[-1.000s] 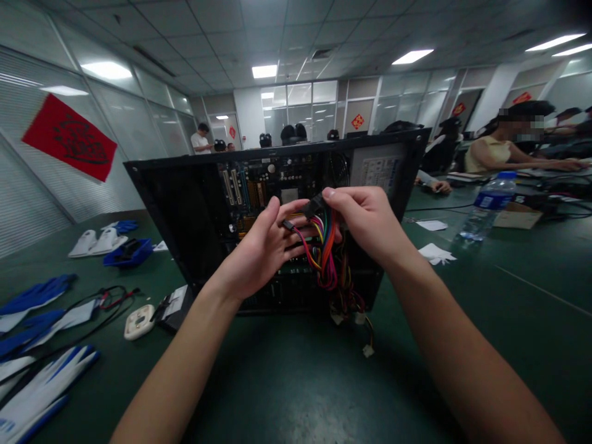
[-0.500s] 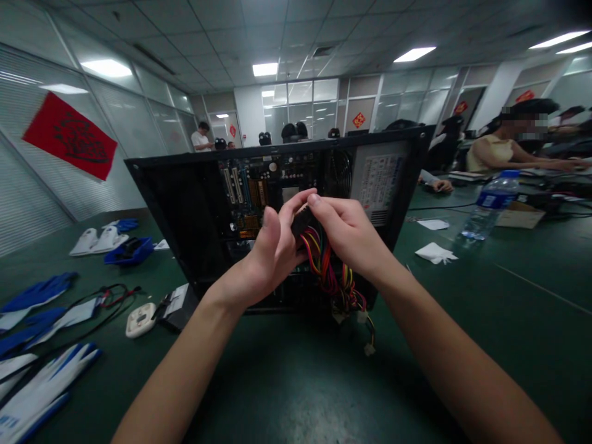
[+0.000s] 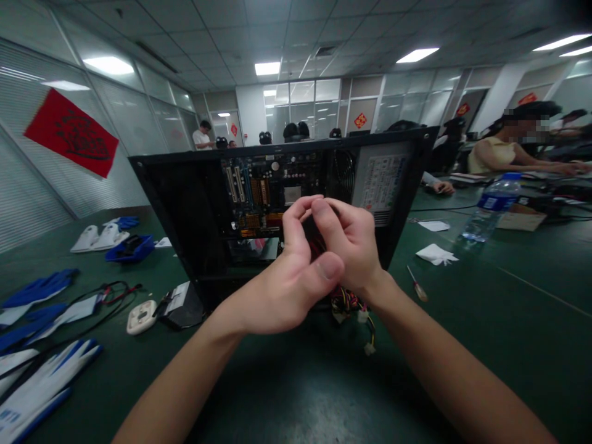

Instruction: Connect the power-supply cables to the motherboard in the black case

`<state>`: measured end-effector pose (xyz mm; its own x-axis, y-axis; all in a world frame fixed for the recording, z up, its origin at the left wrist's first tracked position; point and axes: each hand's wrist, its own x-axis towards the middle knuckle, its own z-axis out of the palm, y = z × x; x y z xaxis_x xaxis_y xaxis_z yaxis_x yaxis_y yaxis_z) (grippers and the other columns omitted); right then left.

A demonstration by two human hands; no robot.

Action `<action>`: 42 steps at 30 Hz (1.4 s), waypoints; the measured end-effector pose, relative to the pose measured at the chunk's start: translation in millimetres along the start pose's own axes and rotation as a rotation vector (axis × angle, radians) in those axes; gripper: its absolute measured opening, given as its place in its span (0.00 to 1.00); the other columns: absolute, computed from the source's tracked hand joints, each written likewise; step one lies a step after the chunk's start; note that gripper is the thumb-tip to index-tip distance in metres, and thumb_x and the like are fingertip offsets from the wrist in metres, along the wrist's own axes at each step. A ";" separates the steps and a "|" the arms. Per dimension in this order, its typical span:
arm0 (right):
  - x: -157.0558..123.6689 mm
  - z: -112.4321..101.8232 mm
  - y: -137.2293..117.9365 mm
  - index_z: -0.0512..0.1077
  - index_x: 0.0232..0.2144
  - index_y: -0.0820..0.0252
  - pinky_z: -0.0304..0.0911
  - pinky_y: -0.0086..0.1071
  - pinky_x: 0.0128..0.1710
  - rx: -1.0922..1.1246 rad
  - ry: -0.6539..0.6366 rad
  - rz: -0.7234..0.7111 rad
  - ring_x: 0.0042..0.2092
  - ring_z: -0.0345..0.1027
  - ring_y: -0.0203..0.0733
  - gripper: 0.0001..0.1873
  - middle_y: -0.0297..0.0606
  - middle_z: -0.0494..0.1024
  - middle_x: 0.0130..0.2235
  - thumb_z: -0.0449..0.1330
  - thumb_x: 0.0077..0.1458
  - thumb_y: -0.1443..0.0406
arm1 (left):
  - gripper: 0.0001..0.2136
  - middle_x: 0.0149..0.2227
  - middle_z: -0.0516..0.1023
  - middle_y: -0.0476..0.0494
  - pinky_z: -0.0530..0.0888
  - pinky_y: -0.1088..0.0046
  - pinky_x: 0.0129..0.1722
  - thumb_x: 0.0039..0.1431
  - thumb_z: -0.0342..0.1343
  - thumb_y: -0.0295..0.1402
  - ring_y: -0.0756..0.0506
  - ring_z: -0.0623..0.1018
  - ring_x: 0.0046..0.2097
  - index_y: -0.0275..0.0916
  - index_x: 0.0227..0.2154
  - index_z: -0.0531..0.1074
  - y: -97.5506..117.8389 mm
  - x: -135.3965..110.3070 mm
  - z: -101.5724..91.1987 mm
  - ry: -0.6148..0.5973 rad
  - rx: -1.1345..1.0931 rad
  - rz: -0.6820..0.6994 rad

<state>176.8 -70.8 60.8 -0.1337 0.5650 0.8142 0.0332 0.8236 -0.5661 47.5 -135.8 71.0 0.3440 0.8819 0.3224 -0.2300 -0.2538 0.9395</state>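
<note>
An open black computer case (image 3: 161, 197) stands upright in front of me, showing its motherboard (image 3: 292, 196) and a grey power supply (image 3: 382, 179). Before the board, my left hand (image 3: 282, 283) and my right hand (image 3: 354, 240) come together, closed around a bundle of power cables. The dark connector at the end is mostly hidden by my fingers. My left thumb lies across the cables, touching my right hand. Below, the multicoloured power cables (image 3: 345, 299) show, and a loose white plug (image 3: 369, 349) hangs near the table.
On the left lie work gloves (image 3: 46, 382), a blue tray (image 3: 129, 248), a cream-coloured device (image 3: 141, 317) and a black box (image 3: 182, 308). To the right are a screwdriver (image 3: 419, 288), a crumpled tissue (image 3: 436, 254) and a water bottle (image 3: 493, 206). A person (image 3: 504, 148) sits farther off.
My left hand has turned, bringing its thumb down across the cables. Both hands have closed more around the connector, which is now mostly covered. A screwdriver has come into view beside my right forearm.
</note>
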 end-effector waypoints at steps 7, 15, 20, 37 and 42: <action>-5.5 5.3 -4.6 0.73 0.27 0.58 0.61 0.32 0.28 0.013 0.081 -0.006 0.28 0.67 0.39 0.27 0.37 0.73 0.26 0.51 0.66 0.46 | 0.43 0.70 0.55 0.35 0.61 0.57 0.68 0.56 0.66 0.35 0.31 0.55 0.71 0.43 0.69 0.48 3.2 -6.3 7.7 -0.014 0.366 0.172; -13.0 8.2 -11.8 0.71 0.27 0.56 0.61 0.33 0.26 -0.054 0.134 0.022 0.30 0.70 0.43 0.30 0.38 0.72 0.25 0.47 0.66 0.41 | 0.42 0.67 0.58 0.35 0.60 0.55 0.69 0.55 0.67 0.34 0.30 0.55 0.71 0.42 0.68 0.51 6.8 -8.3 14.9 -0.020 0.296 0.190; -18.0 6.8 -17.7 0.72 0.30 0.55 0.62 0.34 0.28 -0.082 0.153 -0.061 0.30 0.71 0.42 0.26 0.38 0.74 0.27 0.49 0.68 0.45 | 0.39 0.66 0.59 0.36 0.59 0.55 0.69 0.53 0.67 0.32 0.30 0.56 0.70 0.42 0.66 0.55 6.5 -8.4 16.4 0.007 0.237 0.214; -14.8 10.4 -8.2 0.73 0.29 0.56 0.58 0.33 0.23 -0.005 0.121 0.063 0.27 0.68 0.41 0.31 0.37 0.72 0.24 0.48 0.64 0.40 | 0.42 0.65 0.61 0.38 0.57 0.53 0.70 0.51 0.69 0.34 0.29 0.53 0.71 0.42 0.67 0.56 12.2 -16.3 13.5 -0.009 0.318 0.180; -11.5 3.6 -13.5 0.75 0.29 0.56 0.59 0.33 0.24 -0.050 0.089 0.038 0.28 0.69 0.41 0.32 0.37 0.72 0.24 0.48 0.63 0.38 | 0.46 0.69 0.58 0.40 0.60 0.56 0.69 0.52 0.69 0.35 0.31 0.55 0.72 0.47 0.70 0.50 14.6 -20.0 9.1 -0.066 0.289 0.113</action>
<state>174.3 -88.6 58.7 -0.0425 0.5958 0.8020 0.0867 0.8019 -0.5911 45.5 -160.8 79.3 0.3913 0.8165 0.4244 -0.0048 -0.4594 0.8882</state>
